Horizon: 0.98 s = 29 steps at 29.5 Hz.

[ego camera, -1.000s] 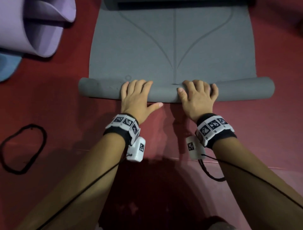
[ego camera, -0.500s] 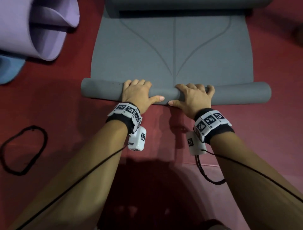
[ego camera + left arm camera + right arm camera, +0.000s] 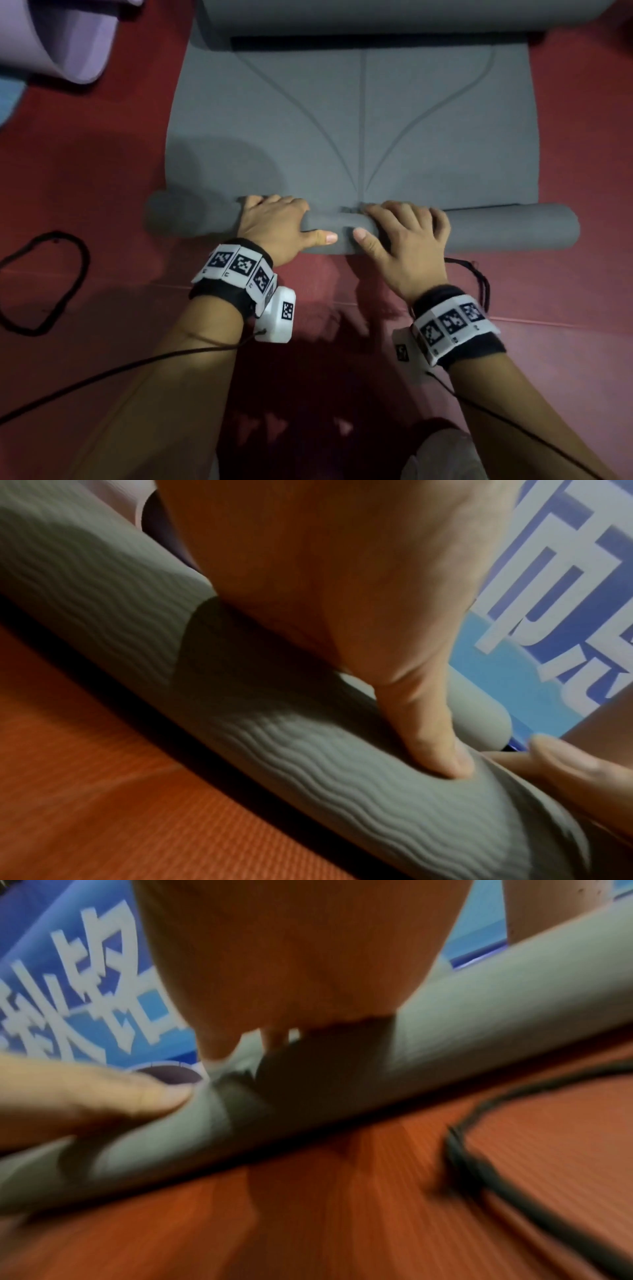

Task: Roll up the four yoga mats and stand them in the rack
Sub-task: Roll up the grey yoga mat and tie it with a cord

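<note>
Left hand (image 3: 277, 228): curling over the roll of the grey mat (image 3: 352, 130), thumb pressing its near side.
Right hand (image 3: 404, 240): gripping the same roll just beside the left.
Progress: rolling is only starting; most of the mat is lying flat ahead of both hands.
Remaining: lilac mat (image 3: 51, 37) is lying loosely curled far left; rack not showing.

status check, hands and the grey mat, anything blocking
Left hand and right hand both curled over the grey mat roll. Near end rolled, far end curled too, middle flat. Nothing blocking between.
</note>
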Each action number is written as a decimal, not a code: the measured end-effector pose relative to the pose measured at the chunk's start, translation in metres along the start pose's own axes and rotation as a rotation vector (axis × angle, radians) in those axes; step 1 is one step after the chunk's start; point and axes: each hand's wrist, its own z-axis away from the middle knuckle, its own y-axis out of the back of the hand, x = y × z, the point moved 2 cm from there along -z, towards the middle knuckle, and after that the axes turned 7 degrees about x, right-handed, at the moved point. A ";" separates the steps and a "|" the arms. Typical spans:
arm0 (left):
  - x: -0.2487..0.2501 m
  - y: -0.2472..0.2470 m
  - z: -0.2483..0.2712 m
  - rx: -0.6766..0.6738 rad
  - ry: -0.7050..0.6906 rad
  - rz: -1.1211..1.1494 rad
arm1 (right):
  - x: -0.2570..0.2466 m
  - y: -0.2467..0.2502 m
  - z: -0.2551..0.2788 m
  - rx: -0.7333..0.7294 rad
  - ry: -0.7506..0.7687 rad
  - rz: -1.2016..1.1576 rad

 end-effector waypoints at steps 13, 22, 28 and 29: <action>0.018 -0.018 0.023 0.530 0.124 0.044 | -0.012 -0.026 -0.026 0.248 -0.158 0.164; 0.019 0.001 -0.023 0.418 0.214 -0.037 | -0.013 -0.024 -0.024 0.301 -0.110 0.094; 0.015 -0.002 -0.017 0.487 0.079 -0.045 | -0.015 -0.026 -0.040 0.254 -0.115 0.147; 0.014 -0.003 -0.014 0.527 0.075 -0.040 | -0.015 -0.025 -0.049 0.261 -0.126 0.154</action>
